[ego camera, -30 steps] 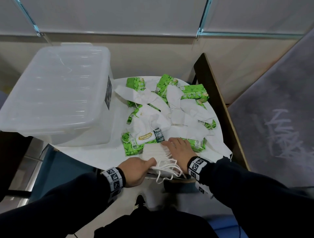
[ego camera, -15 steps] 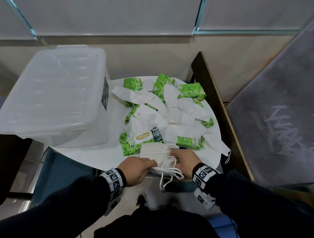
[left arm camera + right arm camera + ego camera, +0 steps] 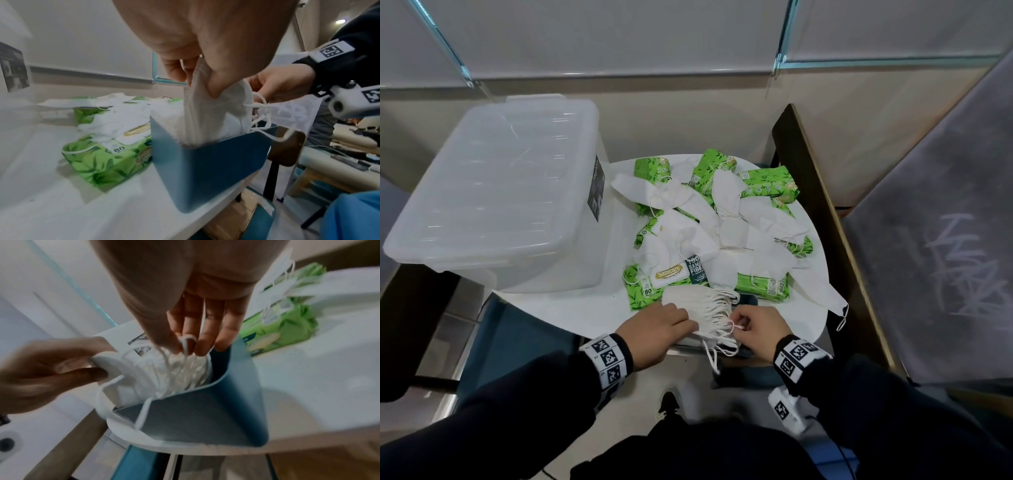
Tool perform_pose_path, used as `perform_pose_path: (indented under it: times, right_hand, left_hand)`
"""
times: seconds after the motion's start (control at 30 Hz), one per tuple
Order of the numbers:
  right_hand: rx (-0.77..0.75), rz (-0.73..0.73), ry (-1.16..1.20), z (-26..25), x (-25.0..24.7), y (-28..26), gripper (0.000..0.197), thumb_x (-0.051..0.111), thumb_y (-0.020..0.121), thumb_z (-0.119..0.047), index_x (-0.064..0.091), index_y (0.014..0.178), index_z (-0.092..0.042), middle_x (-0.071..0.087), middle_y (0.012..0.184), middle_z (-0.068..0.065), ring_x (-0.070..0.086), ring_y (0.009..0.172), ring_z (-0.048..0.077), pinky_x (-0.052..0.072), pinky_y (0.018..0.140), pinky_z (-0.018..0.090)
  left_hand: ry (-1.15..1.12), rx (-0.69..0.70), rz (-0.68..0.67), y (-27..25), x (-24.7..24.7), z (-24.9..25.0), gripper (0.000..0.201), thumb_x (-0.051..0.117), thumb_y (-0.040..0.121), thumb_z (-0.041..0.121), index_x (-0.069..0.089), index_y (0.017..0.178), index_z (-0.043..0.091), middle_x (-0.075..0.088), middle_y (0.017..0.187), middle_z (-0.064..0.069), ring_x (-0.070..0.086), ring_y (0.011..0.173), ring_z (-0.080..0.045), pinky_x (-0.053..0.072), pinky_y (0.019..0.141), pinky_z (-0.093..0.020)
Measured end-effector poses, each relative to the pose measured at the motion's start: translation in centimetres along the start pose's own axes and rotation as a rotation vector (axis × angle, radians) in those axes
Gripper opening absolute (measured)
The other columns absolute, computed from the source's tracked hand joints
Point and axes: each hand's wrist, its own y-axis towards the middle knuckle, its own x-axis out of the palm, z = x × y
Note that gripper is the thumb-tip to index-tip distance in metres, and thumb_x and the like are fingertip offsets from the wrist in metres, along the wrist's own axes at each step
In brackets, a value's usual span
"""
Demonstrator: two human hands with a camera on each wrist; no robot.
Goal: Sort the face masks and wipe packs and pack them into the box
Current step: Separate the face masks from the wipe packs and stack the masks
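Note:
A stack of white face masks (image 3: 698,305) stands on edge in a small blue box (image 3: 205,170) at the table's near rim. My left hand (image 3: 654,329) grips the stack's left end between thumb and fingers (image 3: 213,84). My right hand (image 3: 760,329) is at the stack's right end and pinches the dangling ear loops (image 3: 719,346); in the right wrist view the loops (image 3: 164,369) run under its fingertips (image 3: 197,350). Green wipe packs (image 3: 661,281) and loose white masks (image 3: 688,233) lie mixed behind the box.
A large clear plastic bin (image 3: 493,192) with its lid on sits on the left part of the white round table (image 3: 571,308). A dark wooden chair back (image 3: 822,219) stands right of the table. One mask (image 3: 822,294) hangs over the right rim.
My right hand slid off the top of the mask stack to its right end and curled onto the ear loops. The left hand kept its grip in place.

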Motion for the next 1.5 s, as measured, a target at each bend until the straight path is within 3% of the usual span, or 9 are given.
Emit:
perform_pose_path:
  times: [0.27,0.47,0.7,0.97,1.07,1.17,1.3,1.4,1.5]
  right_hand:
    - [-0.064,0.019,0.041,0.2,-1.5,-0.1,0.016,0.076,0.081,-0.039,0.069,0.095,-0.036,0.064,0.094,-0.018,0.058,0.085,0.001,0.051,0.079,0.026]
    - [-0.439,-0.106,-0.271,-3.6,1.4,-0.4,0.055,0.071,0.074,-0.059,0.056,0.121,-0.035,0.062,0.116,-0.01,0.051,0.108,0.011,0.039,0.094,0.031]
    - [-0.379,-0.066,-0.564,-2.8,1.7,0.1,0.016,0.055,0.092,-0.035,0.066,0.092,-0.024,0.072,0.093,-0.001,0.066,0.09,0.025,0.048,0.084,0.037]
    - [0.072,0.069,0.228,0.7,-0.6,-0.4,0.005,0.078,0.083,-0.025,0.074,0.086,-0.026,0.074,0.087,-0.01,0.067,0.082,0.002,0.055,0.085,0.024]
    - [0.388,0.148,0.816,-1.6,-1.6,-0.2,0.003,0.072,0.091,-0.013,0.071,0.092,-0.016,0.075,0.105,0.014,0.071,0.097,0.023,0.056,0.096,0.039]
    - [0.601,0.05,1.115,-4.2,-1.7,0.0,0.008,0.065,0.098,-0.02,0.063,0.094,-0.013,0.068,0.104,0.015,0.064,0.089,0.023,0.053,0.08,0.033]
    - [0.716,-0.072,1.029,-5.1,1.2,1.4,0.057,0.069,0.091,-0.047,0.058,0.131,-0.007,0.064,0.125,0.012,0.062,0.105,0.029,0.05,0.088,0.036]
    - [0.789,-0.146,1.087,-4.9,3.1,2.8,0.079,0.077,0.074,-0.064,0.058,0.127,-0.008,0.062,0.123,0.016,0.063,0.106,0.032,0.052,0.087,0.038]
    - [0.827,-0.159,1.099,0.4,6.7,6.3,0.12,0.09,0.035,-0.076,0.061,0.133,-0.014,0.063,0.133,0.021,0.063,0.12,0.043,0.049,0.102,0.062]
  left_hand:
    - [0.075,-0.07,-0.032,-2.4,2.9,0.7,0.067,0.054,0.093,0.02,0.031,0.155,0.027,0.053,0.106,0.005,0.048,0.089,-0.02,0.041,0.08,-0.036]
    - [0.045,-0.079,0.155,-1.8,3.5,0.9,0.049,0.056,0.089,0.013,0.052,0.138,0.018,0.059,0.104,-0.002,0.053,0.088,-0.025,0.038,0.078,-0.035]
    - [0.086,-0.172,0.216,-2.6,3.4,0.3,0.046,0.053,0.089,0.017,0.064,0.134,0.012,0.058,0.101,-0.006,0.053,0.088,-0.026,0.039,0.076,-0.036]
    - [-0.057,-0.316,0.244,-4.4,3.2,1.2,0.016,0.056,0.096,0.033,0.069,0.091,0.024,0.066,0.087,0.007,0.061,0.076,-0.022,0.046,0.069,-0.035]
    - [-0.119,-0.395,0.206,-4.5,2.5,0.7,0.015,0.061,0.092,0.042,0.069,0.091,0.029,0.063,0.096,0.011,0.061,0.083,-0.015,0.047,0.069,-0.029]
    - [-0.434,-0.742,0.221,-3.8,1.1,0.5,0.015,0.075,0.087,0.043,0.068,0.095,0.032,0.061,0.105,0.018,0.06,0.092,0.001,0.051,0.078,-0.018]
    - [-1.381,-1.363,0.229,-1.8,0.0,0.3,0.027,0.07,0.095,0.036,0.072,0.105,0.011,0.074,0.1,-0.011,0.07,0.082,-0.025,0.062,0.072,-0.041]
    - [-1.504,-1.369,0.155,-1.1,0.2,-0.1,0.046,0.076,0.088,0.048,0.072,0.112,0.009,0.073,0.104,-0.014,0.071,0.086,-0.027,0.061,0.066,-0.037]
    - [-1.386,-1.307,0.129,-0.7,1.0,-0.5,0.045,0.079,0.085,0.049,0.073,0.108,0.011,0.068,0.108,-0.011,0.068,0.086,-0.024,0.061,0.064,-0.039]
